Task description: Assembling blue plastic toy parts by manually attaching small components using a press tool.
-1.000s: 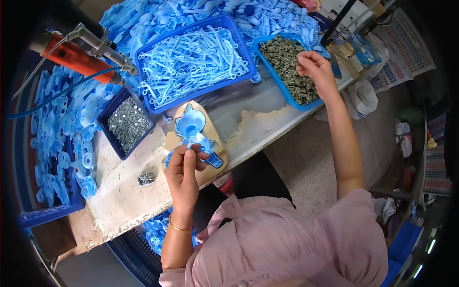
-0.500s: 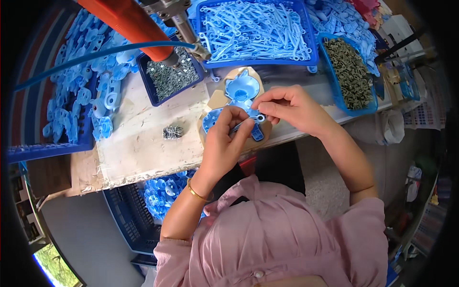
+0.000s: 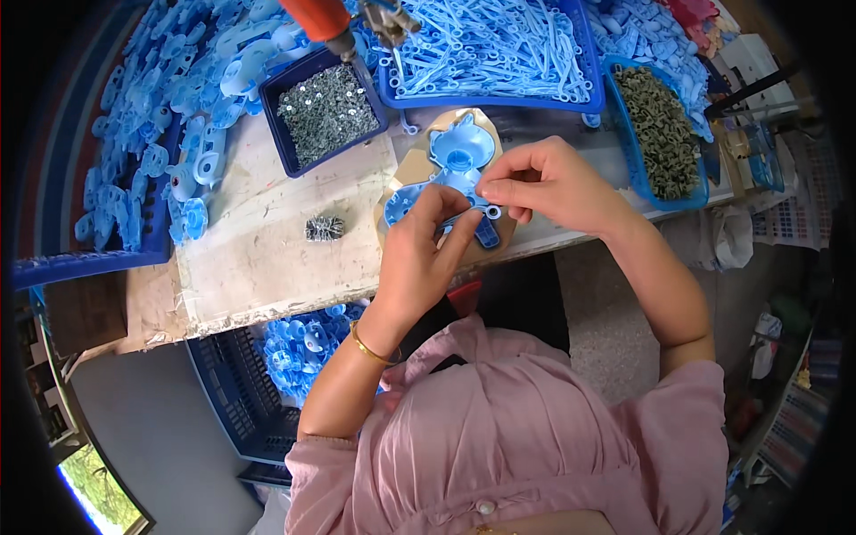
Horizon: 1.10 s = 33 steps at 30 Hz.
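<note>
A blue plastic toy shell (image 3: 461,144), hollow side up, lies in a tan holder (image 3: 412,168) on the workbench. Over its near part, my left hand (image 3: 421,245) pinches a slim light-blue plastic rod with a ring end (image 3: 492,212); the ring sticks out past my fingertips. My right hand (image 3: 557,187) comes in from the right with thumb and forefinger pressed together, close above the rod and shell. Whatever its fingertips hold is too small or hidden to name.
Ringed blue rods fill a blue tray (image 3: 490,102) behind the holder. A dark blue bin of small metal parts (image 3: 325,111) is left, a turquoise bin of greenish-grey clips (image 3: 662,134) right. An orange power screwdriver (image 3: 321,20) hangs above. A wire bundle (image 3: 325,228) lies on the workbench (image 3: 259,259).
The view has shifted slightly, and the orange screwdriver now shows higher in the picture. My hands stay over the shell; my right fingertips are still pinched near the rod.
</note>
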Tool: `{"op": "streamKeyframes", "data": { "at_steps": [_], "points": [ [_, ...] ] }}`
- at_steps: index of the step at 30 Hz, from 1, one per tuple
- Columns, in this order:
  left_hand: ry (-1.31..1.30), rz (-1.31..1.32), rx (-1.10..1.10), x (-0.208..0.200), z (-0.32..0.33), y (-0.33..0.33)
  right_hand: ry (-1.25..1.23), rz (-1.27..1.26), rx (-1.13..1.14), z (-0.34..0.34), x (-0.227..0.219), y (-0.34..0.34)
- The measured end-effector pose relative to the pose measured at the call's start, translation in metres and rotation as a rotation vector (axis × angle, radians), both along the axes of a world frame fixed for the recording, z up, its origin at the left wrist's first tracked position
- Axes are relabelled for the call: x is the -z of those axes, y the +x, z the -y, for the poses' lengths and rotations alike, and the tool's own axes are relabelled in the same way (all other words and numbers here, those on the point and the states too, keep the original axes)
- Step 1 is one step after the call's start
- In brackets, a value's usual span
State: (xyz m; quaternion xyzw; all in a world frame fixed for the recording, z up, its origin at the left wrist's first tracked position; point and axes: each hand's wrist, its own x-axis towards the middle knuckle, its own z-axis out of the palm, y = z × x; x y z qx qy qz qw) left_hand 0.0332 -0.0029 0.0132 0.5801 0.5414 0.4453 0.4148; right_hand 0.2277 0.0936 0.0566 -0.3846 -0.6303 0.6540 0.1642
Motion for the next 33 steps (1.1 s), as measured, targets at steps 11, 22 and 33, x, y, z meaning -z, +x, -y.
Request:
{"op": "streamKeyframes", "data": {
  "at_steps": [11,22,33],
  "points": [
    [0.161,-0.186,-0.060,-0.001,0.005,-0.002,-0.036,0.010,-0.019,0.001,0.004,-0.001],
    [0.351,-0.571,-0.071,-0.002,-0.002,-0.030,0.288,-0.046,0.004,0.009,0.026,-0.018],
    [0.263,-0.685,-0.144,0.019,-0.007,-0.048,0.162,0.171,0.076,-0.006,0.040,-0.026]
  ]
}}
